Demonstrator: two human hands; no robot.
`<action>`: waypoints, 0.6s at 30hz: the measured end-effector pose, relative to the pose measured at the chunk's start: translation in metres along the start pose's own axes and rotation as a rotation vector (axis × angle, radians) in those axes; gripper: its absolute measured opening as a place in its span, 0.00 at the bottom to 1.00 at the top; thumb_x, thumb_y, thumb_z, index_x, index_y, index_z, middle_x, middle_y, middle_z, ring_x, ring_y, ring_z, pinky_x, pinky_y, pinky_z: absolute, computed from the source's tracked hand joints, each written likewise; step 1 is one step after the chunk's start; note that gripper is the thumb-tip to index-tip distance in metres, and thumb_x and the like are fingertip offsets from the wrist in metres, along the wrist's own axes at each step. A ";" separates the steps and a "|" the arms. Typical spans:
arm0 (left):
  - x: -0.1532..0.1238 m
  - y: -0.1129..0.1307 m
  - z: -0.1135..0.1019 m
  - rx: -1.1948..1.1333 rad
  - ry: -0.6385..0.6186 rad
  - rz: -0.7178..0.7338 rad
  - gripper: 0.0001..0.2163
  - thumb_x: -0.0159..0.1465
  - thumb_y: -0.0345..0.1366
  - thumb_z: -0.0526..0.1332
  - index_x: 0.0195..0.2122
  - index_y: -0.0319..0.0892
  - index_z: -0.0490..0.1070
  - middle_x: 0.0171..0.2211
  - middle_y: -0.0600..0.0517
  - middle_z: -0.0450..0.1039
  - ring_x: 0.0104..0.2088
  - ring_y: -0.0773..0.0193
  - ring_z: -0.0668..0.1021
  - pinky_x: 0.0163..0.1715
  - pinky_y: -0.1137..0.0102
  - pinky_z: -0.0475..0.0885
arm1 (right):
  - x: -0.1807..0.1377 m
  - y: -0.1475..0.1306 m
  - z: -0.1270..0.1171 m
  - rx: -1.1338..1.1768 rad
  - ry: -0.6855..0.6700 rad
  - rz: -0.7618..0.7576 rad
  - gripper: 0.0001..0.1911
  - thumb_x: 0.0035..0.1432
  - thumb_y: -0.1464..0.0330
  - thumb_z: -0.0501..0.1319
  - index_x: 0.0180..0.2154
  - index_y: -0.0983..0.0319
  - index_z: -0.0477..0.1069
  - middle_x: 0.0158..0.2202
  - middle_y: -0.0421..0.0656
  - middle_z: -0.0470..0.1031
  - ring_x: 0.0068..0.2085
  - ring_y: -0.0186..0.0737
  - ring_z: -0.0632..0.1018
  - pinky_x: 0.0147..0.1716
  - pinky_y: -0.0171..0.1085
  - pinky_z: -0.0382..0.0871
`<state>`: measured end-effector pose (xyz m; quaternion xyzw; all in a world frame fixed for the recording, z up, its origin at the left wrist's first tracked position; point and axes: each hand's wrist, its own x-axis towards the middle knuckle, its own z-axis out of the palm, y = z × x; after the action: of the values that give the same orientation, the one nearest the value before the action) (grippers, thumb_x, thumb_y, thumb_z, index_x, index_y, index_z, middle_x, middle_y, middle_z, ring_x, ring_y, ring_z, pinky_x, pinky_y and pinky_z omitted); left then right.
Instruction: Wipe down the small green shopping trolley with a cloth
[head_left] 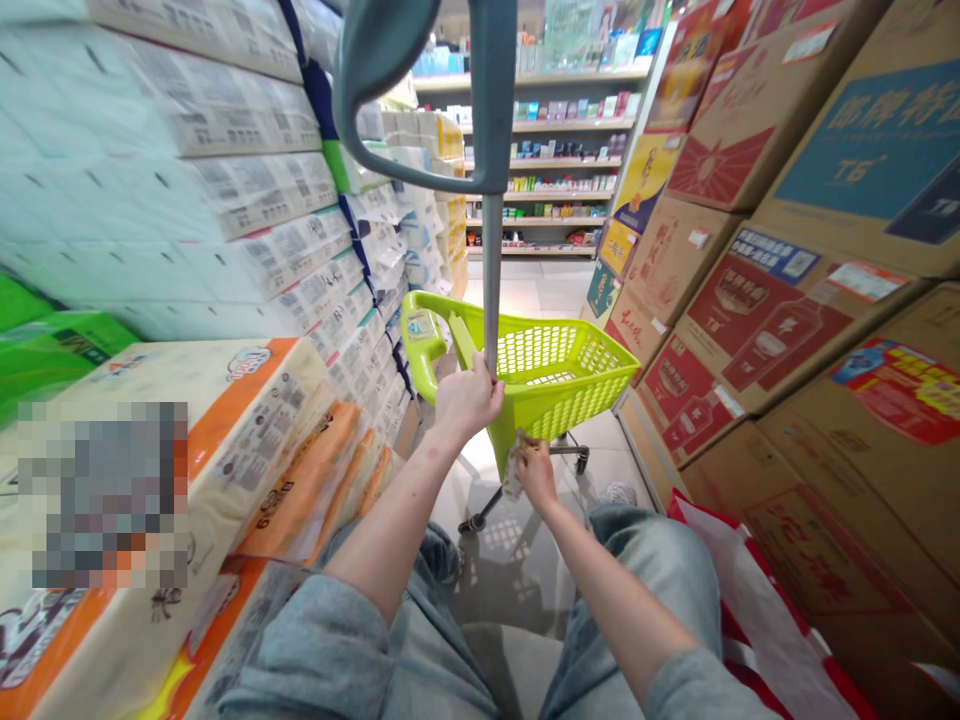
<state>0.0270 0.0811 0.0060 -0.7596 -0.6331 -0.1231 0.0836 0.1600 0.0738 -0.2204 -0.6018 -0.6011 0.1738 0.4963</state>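
A lime-green rolling shopping basket (574, 410) stands on the floor before my knees, its grey pull handle (491, 100) raised on a metal pole (492, 270). My left hand (471, 395) is closed around the foot of that pole, where it meets the basket rim. Lower down, my right hand (535, 468) pinches a crumpled, pale cloth or tissue (514, 468) against the near wall of the basket. The fingertips of this hand are partly hidden. Through the mesh, the visible part of the basket shows no goods.
Stacked tissue packs (247, 180) rise on the left, with orange-and-cream packs (247, 440) close beside my left arm. Cartons (795, 330) are piled along the right. A red-and-white bag (757, 590) lies by my right knee. Stocked shelves (555, 160) stand at the aisle's far end.
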 end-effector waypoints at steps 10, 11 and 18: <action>0.000 0.002 0.000 -0.005 0.008 -0.007 0.17 0.65 0.44 0.49 0.47 0.35 0.60 0.32 0.43 0.76 0.35 0.54 0.79 0.33 0.67 0.68 | 0.048 -0.050 -0.024 0.214 -0.003 0.173 0.16 0.52 0.59 0.54 0.20 0.61 0.69 0.17 0.39 0.66 0.26 0.38 0.68 0.27 0.34 0.61; 0.000 0.002 0.000 -0.011 0.013 -0.003 0.17 0.65 0.44 0.48 0.47 0.35 0.60 0.32 0.43 0.76 0.35 0.54 0.79 0.33 0.67 0.68 | 0.051 -0.056 -0.027 0.253 0.000 0.150 0.17 0.52 0.57 0.55 0.20 0.62 0.69 0.18 0.39 0.67 0.27 0.38 0.68 0.27 0.33 0.62; -0.001 0.003 -0.001 -0.022 -0.008 0.005 0.18 0.65 0.43 0.49 0.49 0.34 0.58 0.33 0.41 0.76 0.36 0.53 0.79 0.35 0.65 0.68 | 0.055 -0.048 -0.051 0.281 -0.071 0.092 0.19 0.51 0.55 0.58 0.28 0.64 0.75 0.24 0.42 0.73 0.31 0.41 0.72 0.31 0.36 0.65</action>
<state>0.0302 0.0794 0.0068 -0.7627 -0.6300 -0.1268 0.0731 0.1863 0.0934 -0.1376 -0.5467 -0.5599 0.2998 0.5456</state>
